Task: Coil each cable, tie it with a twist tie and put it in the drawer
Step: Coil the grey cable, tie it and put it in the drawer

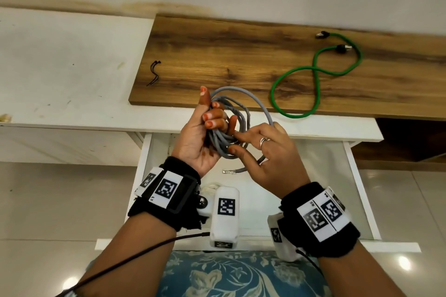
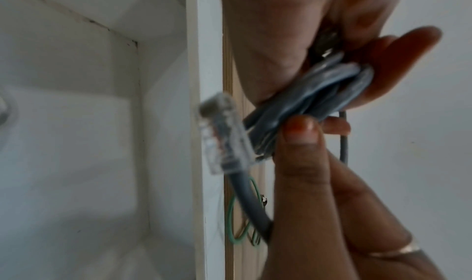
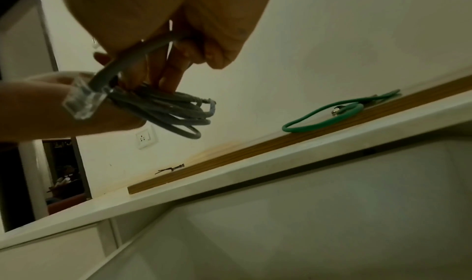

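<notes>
A home: white drawer unit (image 1: 313, 131), wall socket (image 3: 146, 138)

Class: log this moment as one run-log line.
left hand: grips grey cable coil | right hand: winding tail | twist ties, green cable: untouched

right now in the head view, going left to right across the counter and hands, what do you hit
twist ties → left hand → grey cable coil → right hand → green cable
</notes>
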{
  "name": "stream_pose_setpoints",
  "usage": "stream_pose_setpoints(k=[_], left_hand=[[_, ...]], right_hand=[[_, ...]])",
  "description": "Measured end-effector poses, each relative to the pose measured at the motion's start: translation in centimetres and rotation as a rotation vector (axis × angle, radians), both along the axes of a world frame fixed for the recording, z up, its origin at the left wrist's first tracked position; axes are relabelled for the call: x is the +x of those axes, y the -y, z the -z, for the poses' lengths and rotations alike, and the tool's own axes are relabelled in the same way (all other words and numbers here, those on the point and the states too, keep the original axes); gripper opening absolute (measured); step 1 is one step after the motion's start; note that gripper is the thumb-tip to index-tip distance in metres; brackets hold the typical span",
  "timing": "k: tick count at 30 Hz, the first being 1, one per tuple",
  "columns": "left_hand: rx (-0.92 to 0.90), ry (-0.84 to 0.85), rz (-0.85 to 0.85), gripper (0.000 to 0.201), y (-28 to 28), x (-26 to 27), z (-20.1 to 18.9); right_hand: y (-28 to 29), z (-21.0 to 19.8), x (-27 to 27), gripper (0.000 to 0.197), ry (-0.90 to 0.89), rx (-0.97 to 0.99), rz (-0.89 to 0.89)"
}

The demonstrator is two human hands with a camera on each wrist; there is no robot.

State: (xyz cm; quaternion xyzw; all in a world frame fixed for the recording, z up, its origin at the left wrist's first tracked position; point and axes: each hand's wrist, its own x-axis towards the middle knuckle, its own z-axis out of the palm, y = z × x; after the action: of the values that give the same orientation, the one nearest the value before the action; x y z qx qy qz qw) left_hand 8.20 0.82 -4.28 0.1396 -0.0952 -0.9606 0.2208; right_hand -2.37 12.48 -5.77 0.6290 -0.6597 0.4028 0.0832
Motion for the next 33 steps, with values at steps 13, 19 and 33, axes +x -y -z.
stream_pose_setpoints(k=[13,19,33], left_hand=[[0.029,0.121,-0.082,0.033,-0.6,-0.3,-0.6],[-0.028,0.11,-0.11,0.043,-1.3,-0.5,-1.2],[-0.288,0.295,-0.027,0.038,-1.4,-0.5,-1.5]], right_hand=[[0.2,0.1,-0.3,0.058,0.073,0.24,-0.012],[0.3,0.5,0.1,0.035,-0.001,0.094,0.008],[0.1,-0.8,-0.7,0.035,0.479,0.227,0.004]])
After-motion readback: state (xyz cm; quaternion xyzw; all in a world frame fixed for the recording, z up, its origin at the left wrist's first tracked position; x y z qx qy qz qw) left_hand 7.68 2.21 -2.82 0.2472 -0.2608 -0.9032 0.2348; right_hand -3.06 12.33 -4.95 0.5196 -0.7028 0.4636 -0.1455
